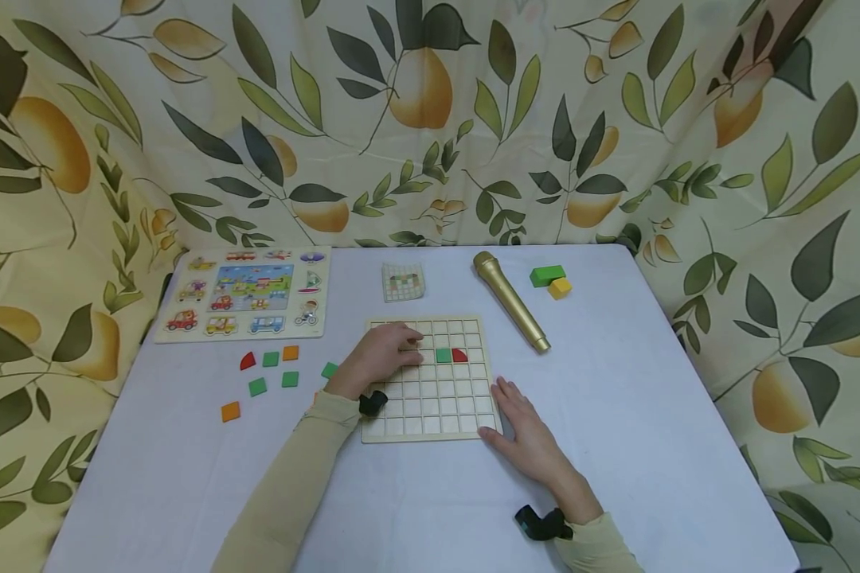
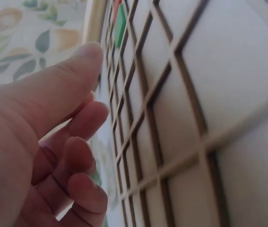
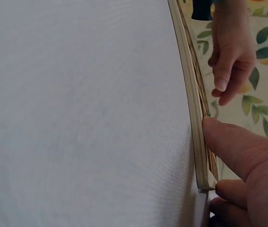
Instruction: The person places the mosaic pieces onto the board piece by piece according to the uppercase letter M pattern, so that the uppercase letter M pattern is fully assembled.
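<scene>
A pale square grid board (image 1: 430, 430) lies on the table. In it sit a green square tile (image 1: 443, 356) and, directly to its right, a red quarter-round tile (image 1: 459, 355). My left hand (image 1: 380, 356) hovers over the board's left half, fingers loosely bent and thumb apart from them, with no piece visible between. In the left wrist view its thumb (image 2: 72, 78) points along the grid close above the cells. My right hand (image 1: 526, 438) rests at the board's near right corner, fingers extended along the right edge; its thumb (image 3: 233, 144) touches the board's rim in the right wrist view.
Loose green (image 1: 290, 380), orange (image 1: 230, 411) and red (image 1: 247, 361) tiles lie left of the board. A vehicle picture puzzle (image 1: 165, 328) stands behind them. Beyond the board are a small pattern card (image 1: 404, 282), a gold microphone (image 1: 510, 301), a green block (image 1: 547, 276) and a yellow block (image 1: 560, 288).
</scene>
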Action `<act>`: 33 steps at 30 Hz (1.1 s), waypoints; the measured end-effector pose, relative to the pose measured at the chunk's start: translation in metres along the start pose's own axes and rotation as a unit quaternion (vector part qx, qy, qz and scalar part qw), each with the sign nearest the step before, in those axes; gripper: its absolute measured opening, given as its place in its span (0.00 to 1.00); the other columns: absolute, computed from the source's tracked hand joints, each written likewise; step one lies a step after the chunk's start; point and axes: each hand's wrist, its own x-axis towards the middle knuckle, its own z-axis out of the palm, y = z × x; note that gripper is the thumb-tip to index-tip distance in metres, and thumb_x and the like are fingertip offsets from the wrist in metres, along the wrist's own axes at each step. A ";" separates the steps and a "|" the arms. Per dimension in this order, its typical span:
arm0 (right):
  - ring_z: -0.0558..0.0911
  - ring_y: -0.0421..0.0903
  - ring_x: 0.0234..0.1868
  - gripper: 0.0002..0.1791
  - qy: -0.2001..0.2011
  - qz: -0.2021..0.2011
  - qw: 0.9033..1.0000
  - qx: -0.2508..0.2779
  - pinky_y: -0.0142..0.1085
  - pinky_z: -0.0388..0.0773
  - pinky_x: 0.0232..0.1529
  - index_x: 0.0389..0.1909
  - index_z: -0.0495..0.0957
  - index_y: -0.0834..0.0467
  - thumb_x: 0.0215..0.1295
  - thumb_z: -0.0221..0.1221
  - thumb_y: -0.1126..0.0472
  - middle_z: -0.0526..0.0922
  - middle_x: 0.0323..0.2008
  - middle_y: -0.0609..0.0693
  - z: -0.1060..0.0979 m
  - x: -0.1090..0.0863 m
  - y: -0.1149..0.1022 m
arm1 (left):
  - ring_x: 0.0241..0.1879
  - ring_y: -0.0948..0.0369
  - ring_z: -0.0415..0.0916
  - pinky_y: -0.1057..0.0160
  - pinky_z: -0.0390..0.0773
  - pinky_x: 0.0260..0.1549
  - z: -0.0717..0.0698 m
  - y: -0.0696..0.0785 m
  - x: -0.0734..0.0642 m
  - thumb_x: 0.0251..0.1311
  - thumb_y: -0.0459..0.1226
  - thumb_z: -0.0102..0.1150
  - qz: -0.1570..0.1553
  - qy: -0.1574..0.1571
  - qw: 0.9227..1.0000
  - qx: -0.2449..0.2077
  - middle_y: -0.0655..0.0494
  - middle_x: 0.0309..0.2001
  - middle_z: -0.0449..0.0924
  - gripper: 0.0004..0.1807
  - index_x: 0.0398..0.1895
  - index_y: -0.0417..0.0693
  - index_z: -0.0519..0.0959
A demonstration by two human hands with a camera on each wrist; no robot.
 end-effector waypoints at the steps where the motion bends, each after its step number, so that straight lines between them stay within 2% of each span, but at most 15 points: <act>1: 0.48 0.58 0.74 0.44 0.000 -0.001 1.000 0.001 0.57 0.51 0.67 0.73 0.56 0.66 0.63 0.66 0.51 0.53 0.74 0.58 0.000 0.000 0.000 | 0.57 0.53 0.72 0.55 0.68 0.57 -0.002 -0.002 -0.003 0.63 0.45 0.65 -0.006 0.003 1.000 -0.004 0.53 0.55 0.78 0.21 0.57 0.47 0.80; 6: 0.48 0.58 0.74 0.44 -0.002 -0.002 1.000 0.001 0.57 0.50 0.67 0.73 0.56 0.66 0.63 0.65 0.51 0.52 0.74 0.59 0.000 0.001 0.001 | 0.54 0.54 0.73 0.55 0.70 0.55 -0.013 -0.015 -0.016 0.63 0.44 0.64 -0.027 0.025 0.999 -0.020 0.55 0.52 0.78 0.21 0.58 0.47 0.79; 9: 0.48 0.58 0.74 0.44 -0.004 0.001 1.000 -0.001 0.57 0.50 0.67 0.73 0.56 0.66 0.63 0.65 0.50 0.52 0.74 0.59 0.000 0.001 0.001 | 0.48 0.57 0.74 0.55 0.72 0.51 -0.020 -0.024 -0.025 0.63 0.44 0.64 -0.044 0.043 0.997 -0.039 0.56 0.49 0.78 0.22 0.58 0.47 0.79; 14: 0.48 0.58 0.74 0.45 -0.005 0.003 1.000 -0.001 0.57 0.51 0.67 0.73 0.56 0.65 0.63 0.65 0.49 0.52 0.74 0.58 0.001 0.002 0.002 | 0.34 0.59 0.71 0.60 0.73 0.34 -0.035 -0.044 -0.041 0.62 0.43 0.66 -0.070 0.070 0.994 -0.039 0.55 0.46 0.79 0.22 0.58 0.46 0.80; 17: 0.48 0.58 0.74 0.45 -0.003 0.001 1.000 -0.002 0.57 0.51 0.67 0.73 0.56 0.66 0.63 0.65 0.50 0.52 0.74 0.59 0.001 0.002 0.001 | 0.31 0.58 0.69 0.61 0.70 0.29 -0.046 -0.060 -0.051 0.61 0.43 0.67 -0.084 0.082 0.993 -0.031 0.54 0.44 0.80 0.22 0.57 0.45 0.80; 25: 0.48 0.59 0.74 0.45 -0.004 0.005 1.000 -0.001 0.57 0.50 0.67 0.72 0.57 0.67 0.62 0.66 0.52 0.52 0.74 0.60 0.000 0.003 0.000 | 0.34 0.54 0.70 0.57 0.71 0.31 -0.072 -0.100 -0.085 0.63 0.43 0.65 -0.159 0.093 0.983 -0.023 0.49 0.45 0.79 0.22 0.58 0.43 0.79; 28: 0.48 0.59 0.74 0.45 -0.006 0.006 1.000 0.000 0.56 0.49 0.68 0.72 0.57 0.67 0.62 0.66 0.52 0.53 0.74 0.60 0.000 0.003 0.000 | 0.39 0.51 0.72 0.53 0.73 0.37 -0.077 -0.109 -0.097 0.64 0.44 0.63 -0.193 0.089 0.977 -0.035 0.46 0.49 0.78 0.23 0.59 0.43 0.78; 30: 0.48 0.59 0.74 0.45 -0.006 0.006 1.000 0.001 0.56 0.48 0.68 0.72 0.57 0.67 0.62 0.66 0.52 0.53 0.74 0.60 0.001 0.003 0.001 | 0.46 0.48 0.73 0.49 0.73 0.45 -0.078 -0.115 -0.104 0.65 0.45 0.63 -0.207 0.087 0.974 -0.038 0.43 0.53 0.77 0.24 0.59 0.42 0.78; 33: 0.48 0.59 0.74 0.45 -0.006 0.005 1.000 0.003 0.57 0.49 0.68 0.72 0.57 0.67 0.62 0.66 0.52 0.52 0.74 0.60 0.002 0.003 0.001 | 0.53 0.44 0.72 0.45 0.70 0.51 -0.077 -0.122 -0.114 0.64 0.46 0.63 -0.212 0.085 0.973 -0.034 0.40 0.56 0.76 0.24 0.58 0.41 0.79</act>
